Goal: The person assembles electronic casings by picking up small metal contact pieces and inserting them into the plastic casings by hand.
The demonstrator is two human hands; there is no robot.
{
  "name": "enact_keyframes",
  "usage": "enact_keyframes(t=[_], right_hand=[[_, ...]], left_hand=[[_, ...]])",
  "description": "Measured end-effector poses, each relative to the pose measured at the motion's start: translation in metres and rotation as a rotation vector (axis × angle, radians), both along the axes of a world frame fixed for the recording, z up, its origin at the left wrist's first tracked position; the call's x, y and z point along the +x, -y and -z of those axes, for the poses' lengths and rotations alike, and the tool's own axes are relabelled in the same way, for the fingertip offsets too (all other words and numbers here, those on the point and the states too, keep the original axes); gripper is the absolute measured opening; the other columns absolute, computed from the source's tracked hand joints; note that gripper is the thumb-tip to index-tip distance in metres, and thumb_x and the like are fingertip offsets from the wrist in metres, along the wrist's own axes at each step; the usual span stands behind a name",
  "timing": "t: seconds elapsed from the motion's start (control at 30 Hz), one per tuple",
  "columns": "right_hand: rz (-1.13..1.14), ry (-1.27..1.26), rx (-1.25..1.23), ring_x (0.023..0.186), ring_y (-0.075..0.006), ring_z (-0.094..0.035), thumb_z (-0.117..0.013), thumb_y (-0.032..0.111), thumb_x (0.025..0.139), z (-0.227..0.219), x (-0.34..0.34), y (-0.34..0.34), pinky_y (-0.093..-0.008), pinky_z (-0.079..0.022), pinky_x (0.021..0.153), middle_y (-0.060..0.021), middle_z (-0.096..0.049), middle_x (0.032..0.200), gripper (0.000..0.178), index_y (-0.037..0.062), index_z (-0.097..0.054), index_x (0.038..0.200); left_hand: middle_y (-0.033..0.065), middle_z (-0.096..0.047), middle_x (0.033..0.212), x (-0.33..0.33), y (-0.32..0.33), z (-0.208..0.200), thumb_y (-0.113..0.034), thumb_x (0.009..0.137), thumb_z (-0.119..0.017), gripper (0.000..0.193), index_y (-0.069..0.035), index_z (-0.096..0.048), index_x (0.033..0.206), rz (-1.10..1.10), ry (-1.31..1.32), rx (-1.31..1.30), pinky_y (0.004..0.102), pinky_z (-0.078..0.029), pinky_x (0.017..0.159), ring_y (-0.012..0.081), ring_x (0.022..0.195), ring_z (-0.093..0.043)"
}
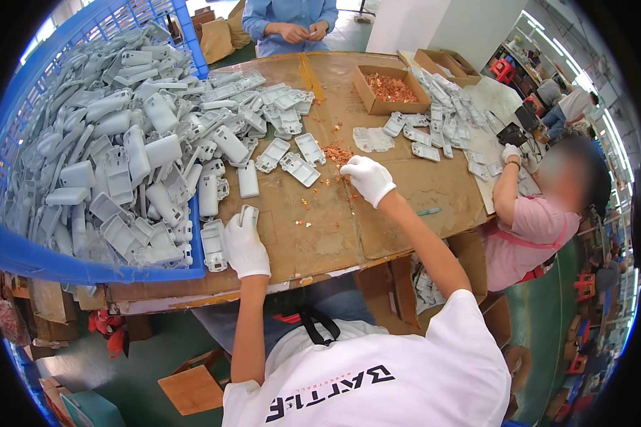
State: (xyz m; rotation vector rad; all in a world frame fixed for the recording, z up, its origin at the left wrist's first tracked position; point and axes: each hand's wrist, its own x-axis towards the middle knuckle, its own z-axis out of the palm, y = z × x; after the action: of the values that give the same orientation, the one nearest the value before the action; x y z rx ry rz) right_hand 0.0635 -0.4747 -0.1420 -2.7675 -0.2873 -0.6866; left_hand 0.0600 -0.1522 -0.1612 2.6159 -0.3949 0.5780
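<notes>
My left hand (246, 248), in a white glove, is closed around a pale grey plastic casing (248, 214); only its upper end shows above the fingers. Beside that hand another open casing (213, 245) lies at the crate's corner. My right hand (369, 179), gloved too, has its fingertips drawn together at the near edge of a small pile of copper-coloured metal pieces (336, 153). What those fingers hold, if anything, is too small to make out. Several casing halves (300, 169) lie hollow side up left of the pile.
A blue crate (85, 263) heaped with casings takes up the left. A cardboard box (388, 108) of copper pieces stands at the far side, with casings (449, 114) beside it. A pen (429, 211) lies right. Co-workers sit opposite and at right.
</notes>
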Motion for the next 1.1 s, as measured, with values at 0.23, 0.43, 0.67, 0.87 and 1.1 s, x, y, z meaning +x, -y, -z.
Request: enact_keyframes(t=[0.23, 0.43, 0.67, 0.87, 1.1], right_hand=[[0.067, -0.249, -0.093, 0.088, -0.0302, -0.064, -0.062, 0.009, 0.082, 0.002, 0.011, -0.004, -0.0414, -0.054, 0.076, -0.0087, -0.064, 0.092, 0.008, 0.0135, -0.069, 0.084], [0.247, -0.454, -0.179, 0.097, -0.0329, -0.066, -0.059, 0.008, 0.085, -0.011, 0.015, -0.028, -0.0419, -0.056, 0.081, -0.0166, -0.066, 0.101, 0.012, 0.0064, -0.067, 0.094], [0.284, -0.51, -0.166, 0.097, -0.0353, -0.066, -0.06, 0.011, 0.084, -0.02, 0.016, -0.034, -0.0431, -0.055, 0.081, -0.0197, -0.067, 0.1, 0.015, 0.004, -0.067, 0.095], [0.213, -0.357, -0.12, 0.093, -0.0354, -0.064, -0.061, 0.011, 0.081, -0.015, 0.003, -0.025, -0.0443, -0.054, 0.08, -0.0175, -0.064, 0.095, 0.013, 0.0029, -0.062, 0.091], [-0.155, -0.017, 0.595, 0.08, -0.0286, -0.065, -0.06, 0.0, 0.078, -0.04, -0.056, -0.109, -0.0355, -0.052, 0.071, -0.0126, -0.065, 0.087, 0.019, 0.006, -0.064, 0.095]], left_hand=[[0.009, -0.058, 0.109, -0.003, 0.013, -0.026, 0.0, 0.088, -0.053, 0.058, -0.029, -0.047, 0.138, 0.013, -0.146, -0.272, 0.0453, -0.05, 0.079, 0.0349, 0.095, -0.062], [0.0111, -0.058, 0.107, 0.019, 0.01, -0.044, 0.004, 0.088, -0.048, 0.067, -0.033, -0.042, 0.143, 0.281, -0.395, -0.098, 0.0431, -0.049, 0.082, 0.0332, 0.097, -0.061], [0.0169, -0.062, 0.101, 0.031, 0.029, -0.021, 0.002, 0.086, -0.059, 0.03, -0.006, -0.05, 0.113, 0.036, -0.315, -0.583, 0.0428, -0.048, 0.083, 0.0367, 0.096, -0.062], [0.0143, -0.059, 0.102, 0.009, 0.016, -0.038, -0.018, 0.092, -0.057, 0.039, -0.029, -0.05, 0.129, 0.019, -0.398, -0.053, 0.0509, -0.049, 0.074, 0.0401, 0.09, -0.063], [0.0138, -0.064, 0.104, 0.011, 0.018, -0.018, -0.008, 0.092, -0.061, 0.019, -0.007, -0.048, 0.106, 0.103, -0.84, -1.149, 0.0385, -0.058, 0.061, 0.0243, 0.078, -0.068]])
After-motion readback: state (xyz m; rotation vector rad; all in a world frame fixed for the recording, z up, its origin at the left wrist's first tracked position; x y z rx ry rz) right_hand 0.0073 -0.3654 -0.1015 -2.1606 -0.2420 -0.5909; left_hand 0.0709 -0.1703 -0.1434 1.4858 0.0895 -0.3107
